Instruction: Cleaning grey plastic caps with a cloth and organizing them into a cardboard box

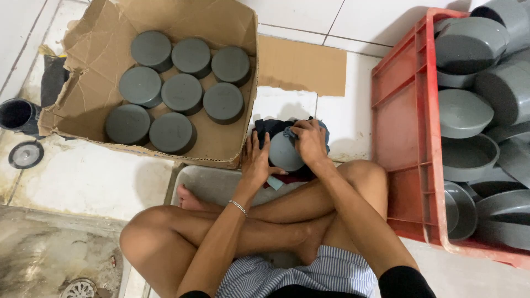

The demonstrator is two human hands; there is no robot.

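I sit cross-legged on the floor. My left hand (255, 160) grips the side of a round grey plastic cap (284, 153) held in front of my knees. My right hand (310, 140) presses a dark blue cloth (270, 127) against the top of that cap. Part of the cloth hangs under and behind the cap.
A torn cardboard box (105, 38) at the left holds several grey caps (182, 92) laid flat. A red plastic crate (400, 138) at the right is filled with more grey caps (462, 113). A black pipe piece (16, 114) and a floor drain (78, 288) lie at the far left.
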